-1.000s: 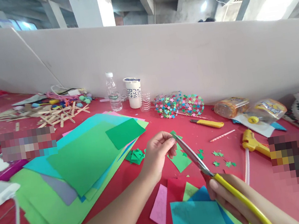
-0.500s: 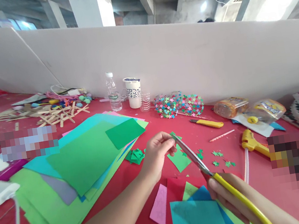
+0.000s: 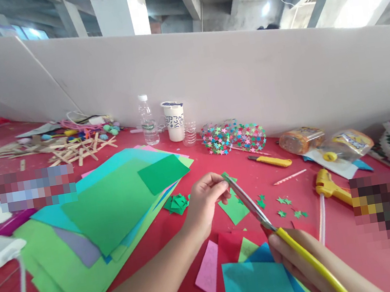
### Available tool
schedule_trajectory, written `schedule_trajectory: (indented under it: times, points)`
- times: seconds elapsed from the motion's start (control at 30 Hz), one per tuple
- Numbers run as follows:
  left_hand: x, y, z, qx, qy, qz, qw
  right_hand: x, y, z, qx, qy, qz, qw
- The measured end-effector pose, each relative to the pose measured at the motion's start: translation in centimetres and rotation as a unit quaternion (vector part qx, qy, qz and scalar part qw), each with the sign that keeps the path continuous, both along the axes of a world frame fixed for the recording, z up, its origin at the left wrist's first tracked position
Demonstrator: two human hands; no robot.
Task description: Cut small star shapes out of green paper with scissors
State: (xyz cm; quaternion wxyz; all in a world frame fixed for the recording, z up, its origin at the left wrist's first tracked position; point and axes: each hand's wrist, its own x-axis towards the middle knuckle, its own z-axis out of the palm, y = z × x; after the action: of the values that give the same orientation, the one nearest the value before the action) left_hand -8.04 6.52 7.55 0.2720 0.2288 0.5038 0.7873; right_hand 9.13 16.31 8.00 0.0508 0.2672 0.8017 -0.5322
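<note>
Between thumb and fingertips, my left hand (image 3: 205, 198) pinches a small piece of green paper (image 3: 230, 177). My right hand (image 3: 289, 249) is wrapped around yellow-handled scissors (image 3: 250, 201), whose blade tips reach the green piece. The blades look nearly closed. Below them lies a light green paper sheet (image 3: 234, 210), with several small green stars (image 3: 281, 200) to its right. A pile of cut green pieces (image 3: 177, 203) sits left of my left hand. In front of me are a teal square (image 3: 257, 281), a red sheet and a pink piece (image 3: 209, 268) with faint star outlines.
Large coloured sheets (image 3: 108, 204) cover the left of the red table. Behind stand a water bottle (image 3: 148, 124), a white cup (image 3: 175, 124) and star-covered bottles (image 3: 232, 137). A yellow utility knife (image 3: 271, 160) and a glue gun (image 3: 329, 184) lie right, near plastic bottles (image 3: 301, 139).
My right hand and the scissors' handles have shifted slightly left and down. The left hand stays almost still, with the green piece in its pinch.
</note>
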Motion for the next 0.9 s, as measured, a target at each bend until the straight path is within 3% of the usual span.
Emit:
schedule_trajectory:
  times: [0.37,0.9]
  points:
    - [0.11,-0.01,0.28,0.003,-0.005,0.005,1.000,-0.17,0.11,0.34,0.031,-0.003,0.006,1.000]
    - [-0.12,0.01,0.05,0.005,-0.004,0.005,1.000,-0.10,0.27,-0.08,0.002,-0.015,-0.014,1.000]
